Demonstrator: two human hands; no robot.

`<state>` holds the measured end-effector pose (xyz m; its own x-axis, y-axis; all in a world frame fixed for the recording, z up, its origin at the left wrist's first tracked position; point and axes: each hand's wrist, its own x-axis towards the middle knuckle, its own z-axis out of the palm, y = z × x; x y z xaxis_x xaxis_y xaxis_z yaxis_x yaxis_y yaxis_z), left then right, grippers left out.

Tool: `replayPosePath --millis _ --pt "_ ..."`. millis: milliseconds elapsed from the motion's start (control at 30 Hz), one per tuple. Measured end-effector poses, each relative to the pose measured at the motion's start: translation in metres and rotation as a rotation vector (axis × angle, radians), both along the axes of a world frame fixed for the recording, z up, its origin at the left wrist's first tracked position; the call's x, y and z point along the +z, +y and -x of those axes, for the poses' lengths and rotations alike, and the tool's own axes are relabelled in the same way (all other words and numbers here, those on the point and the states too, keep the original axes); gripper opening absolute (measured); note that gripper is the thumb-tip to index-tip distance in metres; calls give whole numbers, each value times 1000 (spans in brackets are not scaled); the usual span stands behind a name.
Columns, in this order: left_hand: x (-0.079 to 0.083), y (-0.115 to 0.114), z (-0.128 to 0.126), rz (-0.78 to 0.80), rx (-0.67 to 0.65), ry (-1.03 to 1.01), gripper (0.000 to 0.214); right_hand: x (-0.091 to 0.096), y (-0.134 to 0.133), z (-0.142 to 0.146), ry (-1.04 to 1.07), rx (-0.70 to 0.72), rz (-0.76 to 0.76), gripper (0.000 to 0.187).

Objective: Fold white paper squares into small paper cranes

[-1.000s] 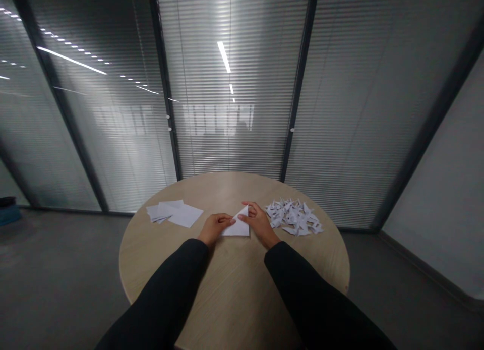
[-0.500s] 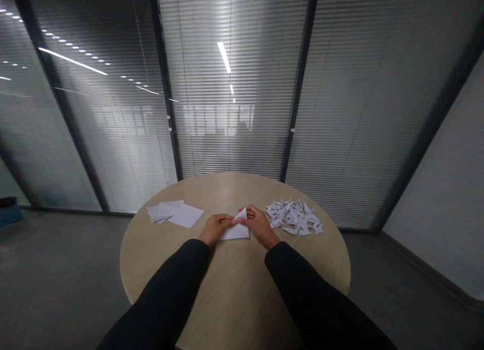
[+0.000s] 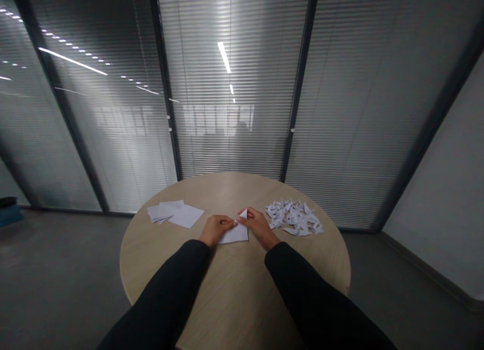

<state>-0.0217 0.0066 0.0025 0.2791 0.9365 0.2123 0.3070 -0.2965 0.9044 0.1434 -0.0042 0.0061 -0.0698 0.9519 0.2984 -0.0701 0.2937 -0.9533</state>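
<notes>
A white sheet of paper (image 3: 237, 234), partly folded, is held between my two hands over the middle of the round table. My left hand (image 3: 216, 229) pinches its left side, thumb and fingers closed near the upper middle. On the right, my right hand (image 3: 259, 226) grips the paper's raised corner between thumb and fingers. That corner points up beside the right fingertips, while the lower edge faces me. The fingers hide part of the fold.
Several loose white sheets (image 3: 187, 216) lie overlapping at the table's left. A heap of small folded paper pieces (image 3: 294, 216) sits to the right of my right hand. The round wooden table (image 3: 227, 299) stands before glass partitions with blinds (image 3: 230, 153). A blue bin (image 3: 9, 214) is at far left.
The paper's lower edge has shifted slightly toward me, and the raised corner sits a little lower. Both hands keep hold, with small finger movements.
</notes>
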Motion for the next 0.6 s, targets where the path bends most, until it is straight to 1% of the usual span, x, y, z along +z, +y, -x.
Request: replayPosePath --millis 200,300,433,500,600 --pt "4 -3 -1 22 -5 -7 42 3 -2 -1 56 -41 5 27" --pt "5 -4 -2 22 -2 -9 42 4 -3 -2 78 -56 15 30" --pt "5 -5 -3 34 -3 -16 44 2 -2 -3 77 -36 5 35" --pt "3 -5 -3 13 4 12 46 0 0 -3 48 -14 -22 34" --pt "3 -6 -2 -77 -5 68 44 -2 2 -2 5 10 -50 32"
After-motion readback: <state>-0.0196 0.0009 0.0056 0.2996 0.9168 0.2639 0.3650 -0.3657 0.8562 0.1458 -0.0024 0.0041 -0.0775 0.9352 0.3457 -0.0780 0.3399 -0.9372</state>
